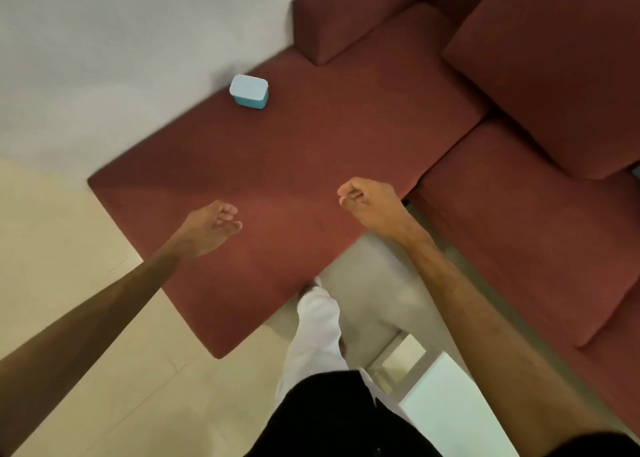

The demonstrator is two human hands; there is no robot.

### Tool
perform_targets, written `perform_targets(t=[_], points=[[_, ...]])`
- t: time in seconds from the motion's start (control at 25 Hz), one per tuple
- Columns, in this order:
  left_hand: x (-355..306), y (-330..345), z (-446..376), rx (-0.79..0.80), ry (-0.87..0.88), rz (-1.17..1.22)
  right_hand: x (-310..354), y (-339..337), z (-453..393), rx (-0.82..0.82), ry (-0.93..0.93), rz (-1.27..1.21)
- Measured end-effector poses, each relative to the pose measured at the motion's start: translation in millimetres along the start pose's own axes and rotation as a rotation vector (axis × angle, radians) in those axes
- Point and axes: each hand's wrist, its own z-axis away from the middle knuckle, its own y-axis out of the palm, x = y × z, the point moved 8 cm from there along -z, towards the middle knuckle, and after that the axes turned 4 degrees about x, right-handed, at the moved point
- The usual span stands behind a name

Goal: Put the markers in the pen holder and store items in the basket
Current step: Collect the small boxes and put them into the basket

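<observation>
The sofa (311, 151) is matt reddish cloth, the small blue box (249, 91) smooth plastic, the floor (69, 248) glossy tile.

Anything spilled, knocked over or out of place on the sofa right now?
Nothing spilled or damaged. A small blue box sits upright and alone near the sofa's far edge. Both hands, left hand and right hand, hover empty. No markers, pen holder or basket are in view.

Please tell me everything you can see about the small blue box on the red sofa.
The blue box is small and rectangular with rounded corners. Its top face is pale blue, its sides a deeper teal; the material looks like smooth plastic, and whether the top is a lid cannot be told. It stands upright on the red sofa seat, near the far edge by the white wall. Only the seat touches it; both hands are far away.
</observation>
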Motion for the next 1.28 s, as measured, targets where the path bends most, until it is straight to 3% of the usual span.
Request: perform_targets(t=[0.24, 0.4, 0.52, 0.6, 0.68, 0.76, 0.84, 0.92, 1.0, 1.16, 1.28], points=[[44, -118, -241, -0.05, -0.195, -0.041, 15, -22, -233, 0.055, 0.008, -0.022], [73, -147, -391, -0.115, -0.355, 0.174, -7, -12, -360, 0.154, 0.034, -0.128], [55, -163, -477, -0.271, -0.262, 0.107, -58, -11, -391, 0.112, 0.123, -0.259], [44, -176, -530, -0.406, -0.178, 0.022, -101, 1, -399, 0.094, 0.273, -0.548], [32, -171, -572, -0.343, -0.121, -0.014, -139, 3, -391, 0.06, 0.408, -0.714], [24, -154, -600, -0.255, -0.096, -0.016, -168, -14, -373, -0.017, 0.471, -0.756], [34, -142, -609, -0.299, -0.143, 0.028, -192, -30, -352, -0.086, 0.522, -0.775], [49, -127, -597, -0.316, -0.209, 0.175, -209, -36, -330, -0.12, 0.547, -0.793], [54, -94, -571, -0.217, -0.237, 0.278, -223, -34, -304, -0.131, 0.587, -0.823], [48, -48, -511, -0.211, -0.157, 0.172, -245, -10, -249, -0.109, 0.624, -0.866], [3, 1, -478, -0.094, -0.079, 0.103, -260, 5, -186, -0.091, 0.61, -0.871]])
